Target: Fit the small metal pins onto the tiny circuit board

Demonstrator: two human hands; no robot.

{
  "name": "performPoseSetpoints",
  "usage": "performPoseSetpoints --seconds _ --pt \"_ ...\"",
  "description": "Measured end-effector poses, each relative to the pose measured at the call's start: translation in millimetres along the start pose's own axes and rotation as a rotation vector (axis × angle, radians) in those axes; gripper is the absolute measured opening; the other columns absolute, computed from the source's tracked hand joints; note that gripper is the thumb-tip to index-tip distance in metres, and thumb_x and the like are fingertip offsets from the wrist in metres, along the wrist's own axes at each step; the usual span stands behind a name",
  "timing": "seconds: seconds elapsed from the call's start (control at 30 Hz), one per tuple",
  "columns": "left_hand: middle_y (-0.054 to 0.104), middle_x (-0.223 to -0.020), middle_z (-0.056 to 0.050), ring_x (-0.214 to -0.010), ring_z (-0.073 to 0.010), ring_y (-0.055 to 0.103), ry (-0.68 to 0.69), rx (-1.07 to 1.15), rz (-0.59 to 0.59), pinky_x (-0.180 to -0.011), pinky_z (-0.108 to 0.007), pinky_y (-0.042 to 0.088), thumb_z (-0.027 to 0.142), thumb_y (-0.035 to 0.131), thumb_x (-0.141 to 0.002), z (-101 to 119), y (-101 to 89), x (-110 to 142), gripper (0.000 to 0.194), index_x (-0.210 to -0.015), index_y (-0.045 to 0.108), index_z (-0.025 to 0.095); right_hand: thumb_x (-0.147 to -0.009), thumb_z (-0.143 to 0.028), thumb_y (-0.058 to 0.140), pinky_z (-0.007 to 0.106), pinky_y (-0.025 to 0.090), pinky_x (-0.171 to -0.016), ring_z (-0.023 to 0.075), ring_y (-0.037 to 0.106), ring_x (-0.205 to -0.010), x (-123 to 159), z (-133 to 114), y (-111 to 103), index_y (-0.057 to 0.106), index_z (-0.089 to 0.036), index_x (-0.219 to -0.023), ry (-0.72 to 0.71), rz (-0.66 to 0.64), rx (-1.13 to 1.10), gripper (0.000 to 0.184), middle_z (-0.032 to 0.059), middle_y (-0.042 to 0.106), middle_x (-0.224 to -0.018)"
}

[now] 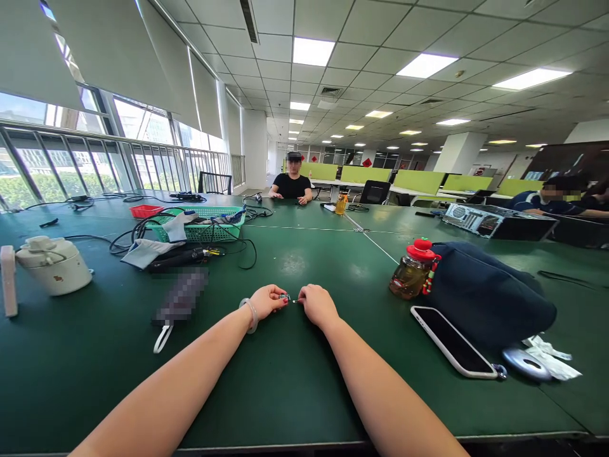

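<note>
Over the middle of the green table (228, 381), my left hand (266, 300) pinches a small dark greenish piece (284, 297) with bright metallic-looking spots. It looks like a tiny electronic part, but its exact kind is too small to tell. Facing it, my right hand (318, 306) is closed, thumb and fingertips together on a tiny pale-tipped piece (295, 301). A narrow gap shows between the two pieces. My right hand's fingers partly hide what they grip. Both forearms reach in from the table's near edge, and a pale bangle (252, 316) circles my left wrist.
At left are a white pot-like container (54, 266), a blurred dark pouch (181, 297) and a green basket (214, 233) with cables and gloves. At right stand a red-capped bottle (410, 276), a phone (454, 343) and a dark bag (485, 292). A person (294, 184) sits opposite.
</note>
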State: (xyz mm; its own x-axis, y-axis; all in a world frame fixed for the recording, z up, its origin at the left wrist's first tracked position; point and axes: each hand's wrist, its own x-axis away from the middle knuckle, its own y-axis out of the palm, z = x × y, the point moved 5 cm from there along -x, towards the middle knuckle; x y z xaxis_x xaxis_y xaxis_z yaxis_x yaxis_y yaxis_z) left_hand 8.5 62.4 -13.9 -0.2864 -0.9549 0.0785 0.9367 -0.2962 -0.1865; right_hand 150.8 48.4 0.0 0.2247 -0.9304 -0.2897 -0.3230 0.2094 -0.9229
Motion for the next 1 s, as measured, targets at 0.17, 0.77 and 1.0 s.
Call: performPoseSetpoints --seconds 0.17,0.77,1.0 --pt "0.057 -0.052 0.003 -0.047 -0.0086 0.049 0.001 -0.013 -0.001 -0.046 -0.021 0.032 0.026 0.076 -0.051 -1.0 0.3 -0.7 0.036 -0.076 0.055 0.013 -0.084 -0.025 0.046 0.024 0.035 -0.070 0.0138 0.051 -0.082 0.4 -11.2 -9.8 0.059 -0.021 -0.082 -0.025 0.069 -0.043 0.014 0.0025 0.059 -0.086" --pt "0.055 -0.052 0.005 -0.047 -0.0078 0.046 -0.002 -0.015 -0.021 -0.047 -0.021 0.031 0.028 0.076 -0.049 -0.2 1.2 1.1 0.039 -0.076 0.054 0.013 -0.082 -0.022 0.048 0.025 0.034 -0.073 0.0149 0.050 -0.081 4.5 -29.5 -14.7 0.060 -0.021 -0.078 -0.124 0.111 -0.013 0.012 0.0019 0.060 -0.083" --pt "0.057 -0.054 0.004 -0.048 -0.0080 0.048 0.018 -0.010 -0.009 -0.047 -0.021 0.032 0.028 0.076 -0.048 0.0 0.4 0.4 0.037 -0.074 0.055 0.013 -0.085 -0.023 0.044 0.026 0.034 -0.075 0.0152 0.051 -0.085 4.8 -30.7 -14.8 0.062 -0.022 -0.084 -0.124 0.091 -0.025 0.018 0.0025 0.062 -0.087"
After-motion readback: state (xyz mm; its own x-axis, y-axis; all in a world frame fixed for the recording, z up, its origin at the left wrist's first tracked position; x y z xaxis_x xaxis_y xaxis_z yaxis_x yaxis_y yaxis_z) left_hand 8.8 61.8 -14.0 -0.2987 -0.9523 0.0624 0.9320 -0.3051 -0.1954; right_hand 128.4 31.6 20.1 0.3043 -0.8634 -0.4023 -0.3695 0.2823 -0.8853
